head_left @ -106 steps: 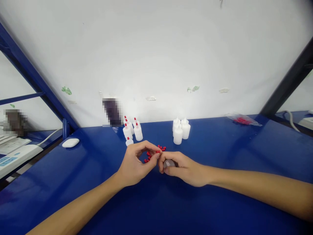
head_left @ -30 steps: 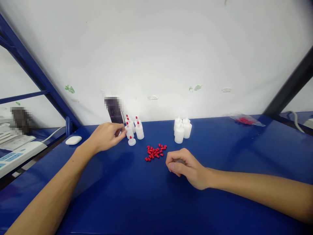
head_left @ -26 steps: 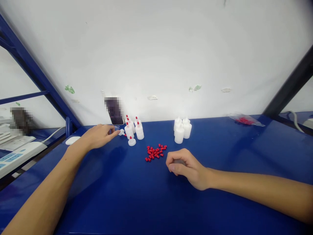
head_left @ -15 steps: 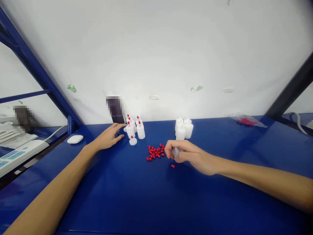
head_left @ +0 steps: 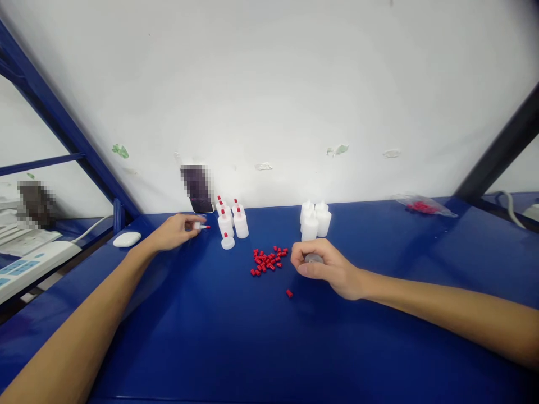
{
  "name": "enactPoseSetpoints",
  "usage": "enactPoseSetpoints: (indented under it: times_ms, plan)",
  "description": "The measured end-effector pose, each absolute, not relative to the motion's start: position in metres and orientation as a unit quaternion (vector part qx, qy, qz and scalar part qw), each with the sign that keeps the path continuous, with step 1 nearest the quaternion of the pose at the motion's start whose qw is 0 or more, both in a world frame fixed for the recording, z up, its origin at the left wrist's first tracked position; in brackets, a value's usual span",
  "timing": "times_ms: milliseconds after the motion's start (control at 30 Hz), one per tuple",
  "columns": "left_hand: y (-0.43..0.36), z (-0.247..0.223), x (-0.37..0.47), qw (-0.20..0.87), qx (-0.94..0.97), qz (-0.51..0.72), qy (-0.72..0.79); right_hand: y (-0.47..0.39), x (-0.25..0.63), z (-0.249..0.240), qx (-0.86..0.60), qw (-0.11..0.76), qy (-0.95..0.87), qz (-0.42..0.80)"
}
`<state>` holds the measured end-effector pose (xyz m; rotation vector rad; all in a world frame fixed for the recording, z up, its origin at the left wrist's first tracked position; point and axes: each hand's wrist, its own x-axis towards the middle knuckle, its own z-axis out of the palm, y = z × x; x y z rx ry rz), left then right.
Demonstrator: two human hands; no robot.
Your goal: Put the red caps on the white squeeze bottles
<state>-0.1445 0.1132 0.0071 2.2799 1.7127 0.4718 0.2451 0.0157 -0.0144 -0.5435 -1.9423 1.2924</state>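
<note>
Moved since half a second back: left hand (head_left: 173, 232) pulled a small capped bottle (head_left: 199, 226) out of the cluster, now pinched on its side with the red tip pointing right, just left of the capped bottles (head_left: 231, 223). Right hand (head_left: 323, 266) slid back a bit, curled shut around a whitish bottle (head_left: 313, 258) resting on the blue desk (head_left: 236, 348). One stray red cap (head_left: 289, 293) lying alone, near the right hand. Pile of red caps (head_left: 268, 260) between both hands. Uncapped white bottles (head_left: 314, 221) standing just behind the right hand.
</note>
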Motion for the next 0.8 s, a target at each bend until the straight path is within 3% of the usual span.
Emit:
enactPoseSetpoints:
  times_ms: [200,433,633,800]
  plan:
    - [0.108,0.015,-0.147,0.109,0.757,0.161,0.624,0.013,0.241,-0.025,-0.260,0.360,-0.760,0.474]
    - [0.082,0.043,-0.116,0.176,0.769,0.324,0.522,0.016,0.243,-0.020,-0.270,0.261,-0.729,0.573]
    - [0.070,0.042,-0.084,0.020,0.859,0.250,0.447,0.015,0.242,-0.023,-0.262,0.269,-0.762,0.528]
    - [0.074,0.029,-0.078,0.007,0.869,0.198,0.454,0.013,0.243,-0.026,-0.260,0.322,-0.768,0.489]
